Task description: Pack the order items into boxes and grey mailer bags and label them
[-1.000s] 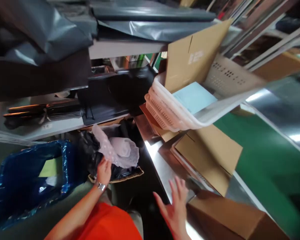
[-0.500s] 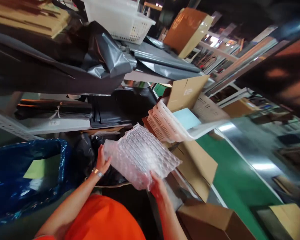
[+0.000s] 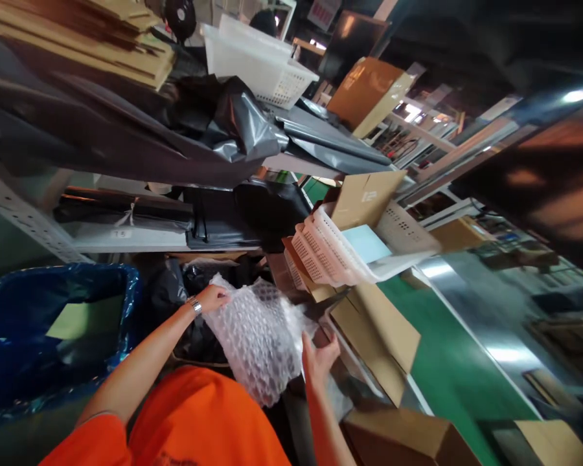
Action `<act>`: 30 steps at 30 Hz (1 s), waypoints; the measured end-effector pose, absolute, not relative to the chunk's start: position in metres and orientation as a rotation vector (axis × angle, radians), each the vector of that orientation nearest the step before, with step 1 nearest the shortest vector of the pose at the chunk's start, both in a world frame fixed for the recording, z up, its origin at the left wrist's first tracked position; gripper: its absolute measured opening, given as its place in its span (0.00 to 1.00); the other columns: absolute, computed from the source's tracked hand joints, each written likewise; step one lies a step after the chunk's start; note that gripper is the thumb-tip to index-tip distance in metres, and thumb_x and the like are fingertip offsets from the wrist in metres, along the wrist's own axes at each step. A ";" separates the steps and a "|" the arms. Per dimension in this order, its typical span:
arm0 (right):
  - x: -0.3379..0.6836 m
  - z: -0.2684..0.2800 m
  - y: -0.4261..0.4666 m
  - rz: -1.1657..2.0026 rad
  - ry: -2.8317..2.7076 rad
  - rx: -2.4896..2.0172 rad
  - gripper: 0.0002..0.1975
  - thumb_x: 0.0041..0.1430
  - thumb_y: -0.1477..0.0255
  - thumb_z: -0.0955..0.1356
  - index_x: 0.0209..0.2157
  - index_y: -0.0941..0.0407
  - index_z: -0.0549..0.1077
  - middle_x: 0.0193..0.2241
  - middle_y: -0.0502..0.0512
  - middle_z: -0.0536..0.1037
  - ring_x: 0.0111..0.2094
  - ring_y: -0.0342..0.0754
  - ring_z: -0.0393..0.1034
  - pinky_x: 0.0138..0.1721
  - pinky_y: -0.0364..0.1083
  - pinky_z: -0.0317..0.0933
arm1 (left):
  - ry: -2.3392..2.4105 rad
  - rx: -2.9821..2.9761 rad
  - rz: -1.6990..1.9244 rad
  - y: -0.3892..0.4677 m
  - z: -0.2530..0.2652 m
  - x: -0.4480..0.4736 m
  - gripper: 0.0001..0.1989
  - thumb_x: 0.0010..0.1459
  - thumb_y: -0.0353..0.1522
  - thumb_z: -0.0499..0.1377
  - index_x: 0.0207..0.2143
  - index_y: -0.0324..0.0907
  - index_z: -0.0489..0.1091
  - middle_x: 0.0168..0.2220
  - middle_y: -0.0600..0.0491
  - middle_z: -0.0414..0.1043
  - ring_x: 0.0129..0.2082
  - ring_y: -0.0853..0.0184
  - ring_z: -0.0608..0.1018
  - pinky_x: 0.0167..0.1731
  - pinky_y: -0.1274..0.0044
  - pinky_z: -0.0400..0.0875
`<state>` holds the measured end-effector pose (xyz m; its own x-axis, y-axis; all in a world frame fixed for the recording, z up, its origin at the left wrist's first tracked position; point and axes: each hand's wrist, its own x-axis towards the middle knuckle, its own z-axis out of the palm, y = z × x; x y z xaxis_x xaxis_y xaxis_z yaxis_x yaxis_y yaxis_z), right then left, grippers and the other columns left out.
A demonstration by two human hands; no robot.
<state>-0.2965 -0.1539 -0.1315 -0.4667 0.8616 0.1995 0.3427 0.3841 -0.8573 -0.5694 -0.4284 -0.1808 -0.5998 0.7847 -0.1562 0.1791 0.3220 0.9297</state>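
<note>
A crumpled piece of clear bubble wrap (image 3: 260, 336) hangs in front of my orange shirt. My left hand (image 3: 212, 298), with a metal watch on its wrist, is closed on the wrap's upper left edge. At the other side, my right hand (image 3: 320, 357) has its thumb and fingers spread beside the wrap's right edge. Its thumb is close to the plastic; whether it touches, I cannot tell. Whether anything lies inside the wrap is not visible. Behind it is a container of black plastic bags (image 3: 201, 340), partly covered by the wrap and my arm.
At left stands a bin with a blue liner (image 3: 129, 291). Stacked white baskets (image 3: 320, 249) and an open cardboard box (image 3: 393, 430) are on the right. Shelving (image 3: 165, 241) ahead carries black plastic sheets (image 3: 214, 217). A green floor strip (image 3: 447, 343) runs at right.
The bubble wrap has gone from held flat in both hands to hanging lower and crumpled. My right hand has come away with its fingers spread; my left has moved slightly right.
</note>
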 end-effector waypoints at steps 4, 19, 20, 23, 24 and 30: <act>-0.350 -0.112 -0.192 0.826 -2.571 -0.243 0.41 0.66 0.49 0.73 0.73 0.51 0.64 0.72 0.69 0.69 0.75 0.67 0.61 0.77 0.73 0.51 | 1.853 0.978 1.261 -0.398 -0.160 -0.553 0.19 0.62 0.43 0.64 0.22 0.42 0.70 0.21 0.56 0.69 0.26 0.68 0.70 0.31 0.75 0.59; -0.410 -0.095 -0.144 1.370 -2.911 -0.514 0.31 0.60 0.39 0.68 0.24 0.53 0.70 0.21 0.46 0.67 0.25 0.43 0.56 0.30 0.46 0.53 | 1.841 0.971 1.186 -0.419 -0.178 -0.572 0.18 0.65 0.40 0.60 0.26 0.38 0.77 0.27 0.50 0.78 0.28 0.66 0.74 0.35 0.74 0.65; -0.409 -0.096 -0.143 1.370 -2.917 -0.529 0.31 0.60 0.39 0.68 0.25 0.53 0.71 0.21 0.46 0.67 0.25 0.43 0.56 0.29 0.46 0.53 | 1.842 0.965 1.188 -0.418 -0.179 -0.571 0.19 0.66 0.41 0.61 0.26 0.38 0.77 0.27 0.49 0.78 0.29 0.66 0.75 0.36 0.74 0.65; -0.407 -0.102 -0.142 1.359 -2.930 -0.563 0.30 0.59 0.39 0.68 0.26 0.53 0.71 0.21 0.45 0.67 0.25 0.43 0.56 0.29 0.45 0.52 | 1.822 0.959 1.191 -0.414 -0.178 -0.569 0.21 0.66 0.43 0.62 0.25 0.39 0.75 0.28 0.47 0.80 0.30 0.65 0.77 0.37 0.74 0.67; -0.407 -0.104 -0.140 1.350 -2.935 -0.572 0.30 0.59 0.39 0.67 0.27 0.53 0.71 0.21 0.45 0.66 0.25 0.43 0.56 0.29 0.44 0.52 | 1.813 0.958 1.193 -0.413 -0.178 -0.568 0.21 0.66 0.44 0.62 0.25 0.39 0.75 0.29 0.47 0.81 0.30 0.65 0.78 0.38 0.74 0.67; -0.406 -0.109 -0.127 1.232 -2.987 -0.556 0.30 0.64 0.41 0.65 0.27 0.53 0.73 0.22 0.49 0.72 0.26 0.46 0.62 0.31 0.46 0.59 | 1.797 0.911 1.189 -0.413 -0.180 -0.571 0.20 0.69 0.40 0.58 0.25 0.40 0.74 0.26 0.49 0.78 0.28 0.66 0.77 0.37 0.74 0.68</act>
<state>-0.4063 -0.1273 -0.1088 -0.9333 0.2561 -0.2517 0.3591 0.6616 -0.6583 -0.5715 -0.4129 -0.1802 -0.4386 0.8722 -0.2167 0.1415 0.3051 0.9417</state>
